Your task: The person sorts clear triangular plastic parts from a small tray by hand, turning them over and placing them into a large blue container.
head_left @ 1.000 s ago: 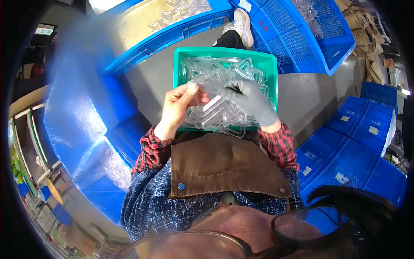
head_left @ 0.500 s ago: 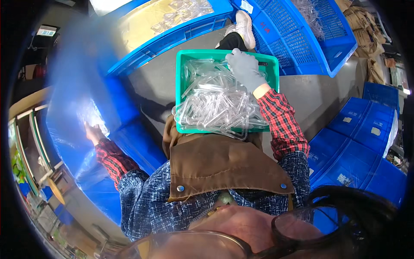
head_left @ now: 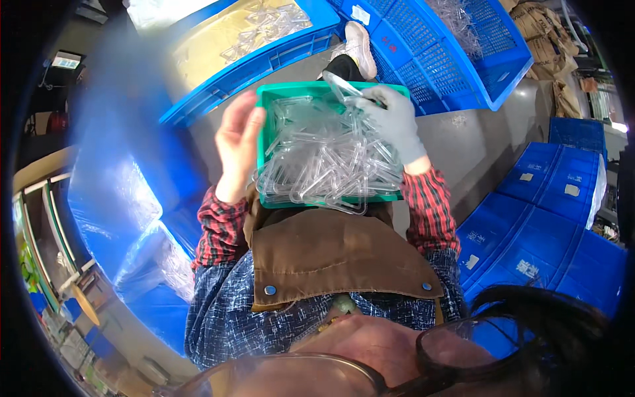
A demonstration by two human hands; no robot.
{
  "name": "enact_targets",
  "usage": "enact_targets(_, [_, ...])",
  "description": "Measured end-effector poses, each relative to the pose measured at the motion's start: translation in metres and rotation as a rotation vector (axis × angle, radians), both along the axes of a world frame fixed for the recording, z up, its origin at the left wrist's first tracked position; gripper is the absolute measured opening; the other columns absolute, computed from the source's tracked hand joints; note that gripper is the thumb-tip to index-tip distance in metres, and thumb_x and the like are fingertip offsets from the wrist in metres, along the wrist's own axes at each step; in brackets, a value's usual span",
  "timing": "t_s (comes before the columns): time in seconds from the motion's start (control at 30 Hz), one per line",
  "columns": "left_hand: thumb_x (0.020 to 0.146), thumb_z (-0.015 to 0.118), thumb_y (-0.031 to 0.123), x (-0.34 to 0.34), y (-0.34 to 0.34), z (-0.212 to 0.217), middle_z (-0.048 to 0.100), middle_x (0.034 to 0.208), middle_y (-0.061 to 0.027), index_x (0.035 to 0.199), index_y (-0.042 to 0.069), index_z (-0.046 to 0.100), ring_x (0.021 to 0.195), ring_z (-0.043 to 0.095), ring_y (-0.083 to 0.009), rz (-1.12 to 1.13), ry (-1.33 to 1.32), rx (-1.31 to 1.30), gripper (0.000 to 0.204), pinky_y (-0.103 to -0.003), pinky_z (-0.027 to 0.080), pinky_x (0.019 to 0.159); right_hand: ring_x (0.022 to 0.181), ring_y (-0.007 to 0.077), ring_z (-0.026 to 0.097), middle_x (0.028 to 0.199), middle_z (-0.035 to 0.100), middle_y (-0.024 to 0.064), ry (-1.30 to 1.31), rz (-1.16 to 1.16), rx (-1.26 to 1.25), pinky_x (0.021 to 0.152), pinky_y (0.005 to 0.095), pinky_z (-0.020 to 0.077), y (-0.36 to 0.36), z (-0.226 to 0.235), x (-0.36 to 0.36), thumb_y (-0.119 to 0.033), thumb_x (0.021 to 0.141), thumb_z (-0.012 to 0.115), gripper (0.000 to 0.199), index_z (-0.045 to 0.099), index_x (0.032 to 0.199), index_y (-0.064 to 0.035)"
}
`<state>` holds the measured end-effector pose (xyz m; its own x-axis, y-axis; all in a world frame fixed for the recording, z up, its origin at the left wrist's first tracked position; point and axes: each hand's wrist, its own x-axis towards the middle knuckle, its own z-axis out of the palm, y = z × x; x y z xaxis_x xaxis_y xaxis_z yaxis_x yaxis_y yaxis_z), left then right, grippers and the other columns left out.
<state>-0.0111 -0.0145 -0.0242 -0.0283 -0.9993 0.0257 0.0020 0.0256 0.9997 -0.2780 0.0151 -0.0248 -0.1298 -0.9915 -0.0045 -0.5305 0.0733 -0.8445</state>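
A green tub (head_left: 262,126) in front of me is heaped with clear plastic triangular frames (head_left: 324,159), some poking over its near rim. My right hand (head_left: 390,122), in a grey glove, is closed at the tub's far right side. From its fingers a clear plastic frame (head_left: 340,86) sticks up toward the far left. Bare and slightly blurred, my left hand (head_left: 238,139) is raised beside the tub's left rim, its fingers extended and nothing visible in them.
A blue crate (head_left: 251,69) with a yellowish lining and clear pieces stands far left, and blue mesh crates (head_left: 456,66) far right. Blue boxes (head_left: 522,225) line the right. Plastic-wrapped blue stacks (head_left: 112,192) rise at left. A shoe (head_left: 358,49) is beyond the tub.
My left hand has come from the wrapped blue stack to the tub's left side. My right hand has lifted a clear plastic frame from the heap. The view has shifted slightly.
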Motion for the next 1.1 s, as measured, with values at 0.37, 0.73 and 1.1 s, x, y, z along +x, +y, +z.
enact_targets(0.37, [0.086, 0.053, 0.03, -0.067, 0.031, 0.007, 0.063, 0.084, -0.0116, 0.097, 0.003, 0.053, 0.07, 0.061, -0.0159, -0.34, 0.495, 0.505, 0.029, -0.025, 0.048, 0.06, 0.051, 0.0006, 0.041, 0.071, 0.053, -0.0021, -1.009, -0.057, 0.173, 0.043, 0.015, 0.0294, 0.051, 0.025, 0.016, -0.01, 0.077, 0.063, 0.016, 0.057, 0.085, 0.0015])
enact_targets(0.73, [0.086, 0.053, 0.033, -0.062, 0.034, 0.005, 0.063, 0.087, -0.0123, 0.091, 0.005, 0.055, 0.073, 0.061, -0.0171, -0.092, 0.613, 0.445, 0.029, -0.028, 0.049, 0.06, 0.05, -0.0004, 0.037, 0.075, 0.059, 0.0002, -0.793, -0.109, 0.282, 0.044, 0.0152, 0.0278, 0.055, 0.048, 0.042, -0.013, 0.08, 0.059, 0.012, 0.059, 0.084, -0.0017])
enact_targets(1.1, [0.083, 0.059, 0.022, -0.038, 0.022, 0.005, 0.063, 0.084, -0.0093, 0.094, 0.003, 0.054, 0.074, 0.061, -0.015, -0.374, 0.388, 0.39, 0.023, -0.027, 0.049, 0.064, 0.056, 0.0003, 0.039, 0.065, 0.049, -0.0063, -0.772, 0.057, 0.278, 0.049, 0.0178, 0.0317, 0.057, 0.042, 0.058, -0.013, 0.075, 0.066, 0.014, 0.059, 0.083, -0.0033])
